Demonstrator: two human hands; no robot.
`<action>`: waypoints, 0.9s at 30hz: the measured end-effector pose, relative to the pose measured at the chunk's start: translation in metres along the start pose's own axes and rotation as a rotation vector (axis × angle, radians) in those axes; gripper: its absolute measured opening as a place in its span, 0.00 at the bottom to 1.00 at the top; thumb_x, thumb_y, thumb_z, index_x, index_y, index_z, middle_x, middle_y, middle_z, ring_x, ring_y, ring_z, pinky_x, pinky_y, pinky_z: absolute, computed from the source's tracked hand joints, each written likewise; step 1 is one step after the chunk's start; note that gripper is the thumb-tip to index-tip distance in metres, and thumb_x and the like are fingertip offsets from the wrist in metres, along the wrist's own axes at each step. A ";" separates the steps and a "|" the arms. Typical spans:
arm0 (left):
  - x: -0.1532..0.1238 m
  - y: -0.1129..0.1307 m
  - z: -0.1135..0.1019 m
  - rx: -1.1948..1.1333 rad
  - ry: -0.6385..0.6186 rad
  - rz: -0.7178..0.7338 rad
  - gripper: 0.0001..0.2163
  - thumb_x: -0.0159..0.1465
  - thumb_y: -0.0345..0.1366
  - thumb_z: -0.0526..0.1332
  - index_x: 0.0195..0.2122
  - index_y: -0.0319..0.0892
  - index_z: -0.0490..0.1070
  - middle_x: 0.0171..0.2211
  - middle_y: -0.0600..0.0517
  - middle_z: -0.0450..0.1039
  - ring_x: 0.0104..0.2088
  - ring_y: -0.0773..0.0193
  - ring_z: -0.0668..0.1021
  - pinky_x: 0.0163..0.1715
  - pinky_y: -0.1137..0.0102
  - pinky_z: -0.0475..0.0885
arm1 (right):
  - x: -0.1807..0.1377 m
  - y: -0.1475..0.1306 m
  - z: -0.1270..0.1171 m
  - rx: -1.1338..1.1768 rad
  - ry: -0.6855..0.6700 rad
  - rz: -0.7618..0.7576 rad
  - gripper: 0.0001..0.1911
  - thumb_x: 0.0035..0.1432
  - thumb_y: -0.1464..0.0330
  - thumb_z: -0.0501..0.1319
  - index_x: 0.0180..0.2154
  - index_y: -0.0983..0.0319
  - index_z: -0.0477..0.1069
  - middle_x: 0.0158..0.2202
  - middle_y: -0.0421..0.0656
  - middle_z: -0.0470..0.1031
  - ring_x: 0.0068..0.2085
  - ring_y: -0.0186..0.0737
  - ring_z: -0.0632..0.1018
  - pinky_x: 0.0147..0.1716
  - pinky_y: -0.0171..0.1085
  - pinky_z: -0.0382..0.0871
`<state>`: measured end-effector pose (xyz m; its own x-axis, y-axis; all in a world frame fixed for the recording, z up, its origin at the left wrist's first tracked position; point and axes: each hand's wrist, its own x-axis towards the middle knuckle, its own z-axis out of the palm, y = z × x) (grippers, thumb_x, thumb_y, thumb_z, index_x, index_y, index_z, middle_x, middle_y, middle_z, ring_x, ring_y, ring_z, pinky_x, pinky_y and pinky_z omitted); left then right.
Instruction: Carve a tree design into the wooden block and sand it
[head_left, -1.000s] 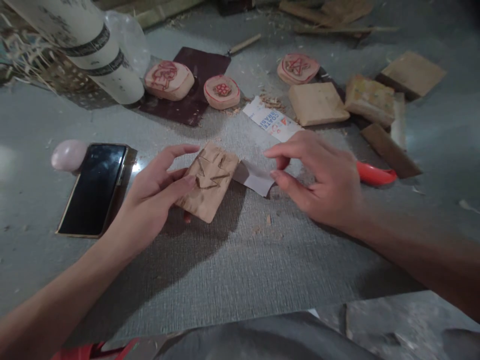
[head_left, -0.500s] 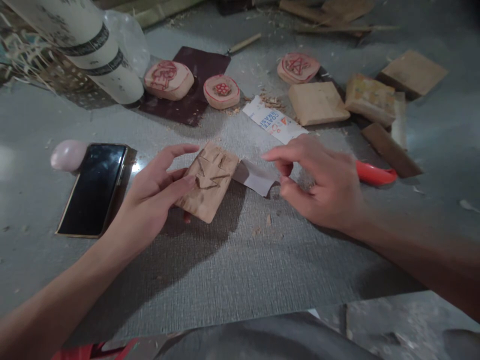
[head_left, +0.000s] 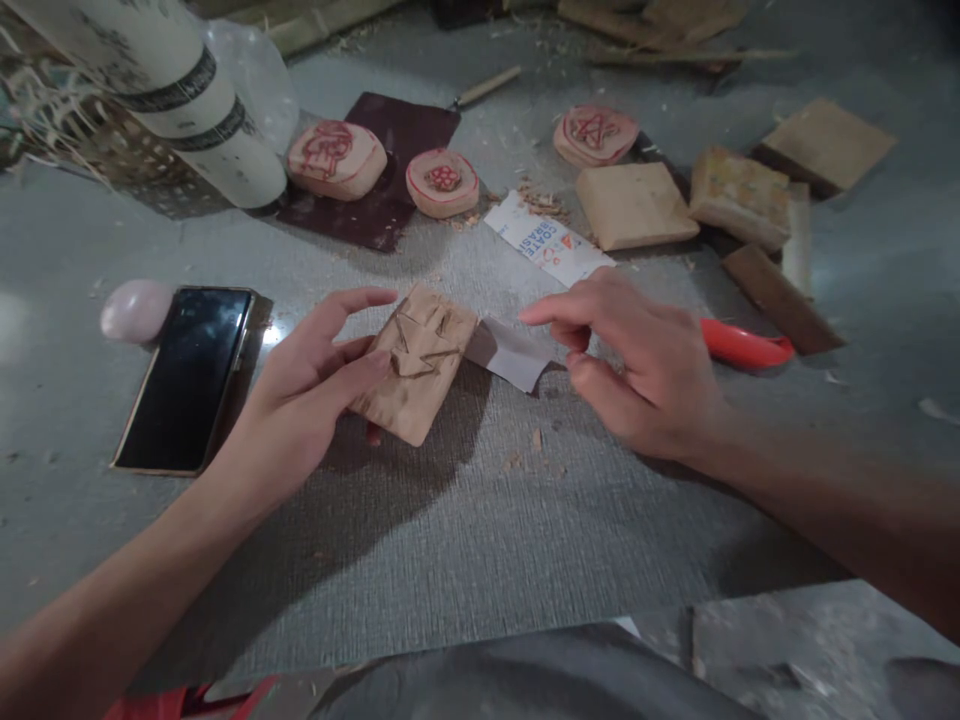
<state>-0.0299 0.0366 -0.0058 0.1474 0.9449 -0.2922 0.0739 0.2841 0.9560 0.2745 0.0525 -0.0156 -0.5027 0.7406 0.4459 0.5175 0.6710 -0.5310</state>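
Observation:
My left hand (head_left: 315, 370) grips a carved wooden block (head_left: 420, 365) by its left side, thumb on the face and index finger lifted off. Grooves shaped like part of a star are cut into the block's face, which tilts toward me above the table. Just behind its right edge lies a small curled pale strip (head_left: 514, 352), apparently paper. My right hand (head_left: 637, 360) hovers to the right of this strip, index finger stretched out, thumb apart and the other fingers curled. Nothing shows between its fingers. Beyond it lies a strip of sandpaper (head_left: 551, 240), printed back up.
On the left are a phone (head_left: 184, 380), a pinkish ball (head_left: 136, 310) and a white patterned cylinder (head_left: 225, 150). Red-marked carved blocks (head_left: 442, 183) and a dark sheet (head_left: 375, 225) lie at the back. Plain wooden blocks (head_left: 637, 205) and a red-handled object (head_left: 746, 345) are on the right.
My right hand has shifted very slightly, its thumb a little farther right from the pale strip. My left hand and the wooden block stay in place.

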 end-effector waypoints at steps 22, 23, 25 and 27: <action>0.002 -0.002 0.000 0.003 -0.003 0.002 0.20 0.70 0.39 0.72 0.63 0.56 0.77 0.37 0.53 0.82 0.24 0.66 0.79 0.15 0.77 0.73 | -0.001 0.002 0.002 0.047 -0.023 -0.006 0.25 0.64 0.80 0.53 0.54 0.53 0.73 0.36 0.38 0.72 0.38 0.43 0.73 0.42 0.47 0.67; 0.002 -0.002 0.000 0.004 -0.001 0.003 0.20 0.70 0.38 0.72 0.63 0.55 0.77 0.38 0.53 0.82 0.24 0.65 0.79 0.15 0.77 0.73 | -0.001 0.001 0.002 0.047 -0.022 -0.014 0.24 0.64 0.81 0.53 0.54 0.53 0.73 0.36 0.38 0.71 0.38 0.43 0.73 0.42 0.47 0.67; 0.002 -0.002 -0.001 0.011 -0.004 0.007 0.20 0.71 0.37 0.71 0.63 0.55 0.77 0.38 0.52 0.82 0.24 0.65 0.79 0.16 0.77 0.73 | 0.000 0.000 0.001 0.041 -0.012 -0.034 0.24 0.63 0.81 0.53 0.53 0.53 0.73 0.36 0.39 0.71 0.38 0.44 0.73 0.42 0.48 0.67; 0.001 -0.002 -0.001 0.012 -0.009 0.008 0.20 0.71 0.37 0.70 0.63 0.55 0.77 0.38 0.52 0.81 0.24 0.65 0.79 0.17 0.77 0.74 | 0.001 0.000 -0.001 0.025 -0.002 -0.030 0.24 0.63 0.81 0.53 0.53 0.53 0.72 0.36 0.39 0.70 0.38 0.45 0.73 0.42 0.49 0.67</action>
<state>-0.0310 0.0375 -0.0084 0.1572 0.9457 -0.2847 0.0843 0.2744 0.9579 0.2748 0.0532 -0.0150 -0.5191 0.7202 0.4602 0.4845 0.6916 -0.5358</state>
